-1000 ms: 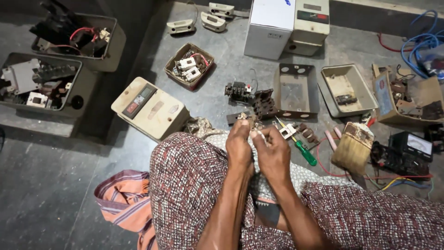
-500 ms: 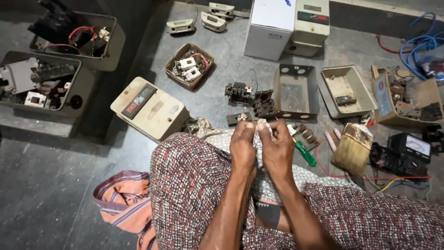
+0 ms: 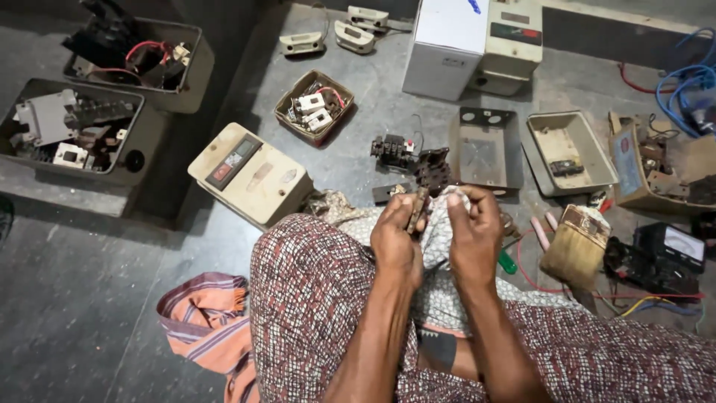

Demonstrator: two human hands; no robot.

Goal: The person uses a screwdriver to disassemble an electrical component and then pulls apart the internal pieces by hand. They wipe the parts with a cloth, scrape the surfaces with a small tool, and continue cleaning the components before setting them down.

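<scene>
I sit on a grey floor, my knees in patterned cloth. My left hand is closed around a small brown metal part, held upright above my lap. My right hand grips a pale patterned rag bunched against that part. Both hands are close together and touch through the rag. Directly beyond my hands lie a dark electrical component and a black terminal block on the floor.
A beige switch box lies left of my knee. Open metal trays, a small box of parts, two bins of parts, a brush, a green-handled screwdriver and an orange striped cloth surround me.
My hands have stayed together over my lap, shifting slightly as the rag moves against the part. Nothing else has moved.
</scene>
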